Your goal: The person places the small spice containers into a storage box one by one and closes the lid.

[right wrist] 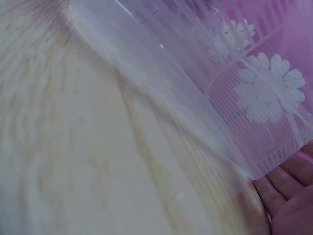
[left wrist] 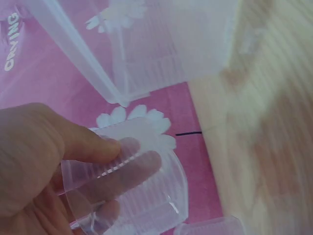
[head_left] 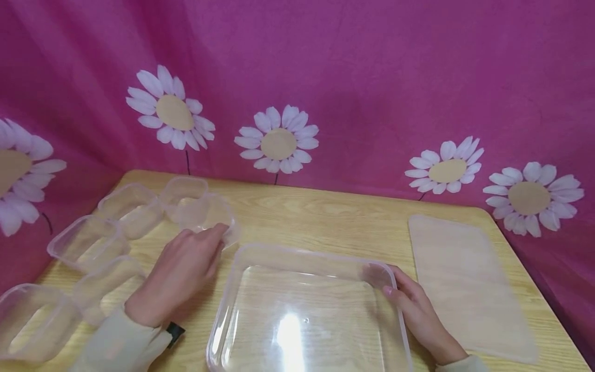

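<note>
My left hand (head_left: 178,271) pinches a small clear plastic container (head_left: 215,206) by its near wall. In the left wrist view the thumb lies on one side of that container (left wrist: 156,191) and the fingers show through the clear plastic. A large clear rectangular plastic box (head_left: 321,253), its open side up, is in front of me. At its right rim, my right hand (head_left: 420,312) grips the box, thumb at the edge and fingers behind the wall. The right wrist view has the box's ribbed wall (right wrist: 156,63) across the top and part of the right hand (right wrist: 293,205) at the lower right.
Several more small clear containers stand at the left, including one (head_left: 88,243) near the table's left edge and another (head_left: 32,320) nearer me. A flat translucent lid (head_left: 465,284) lies at the right of the wooden table (head_left: 302,212). Behind hangs a pink cloth (head_left: 362,77) with daisies.
</note>
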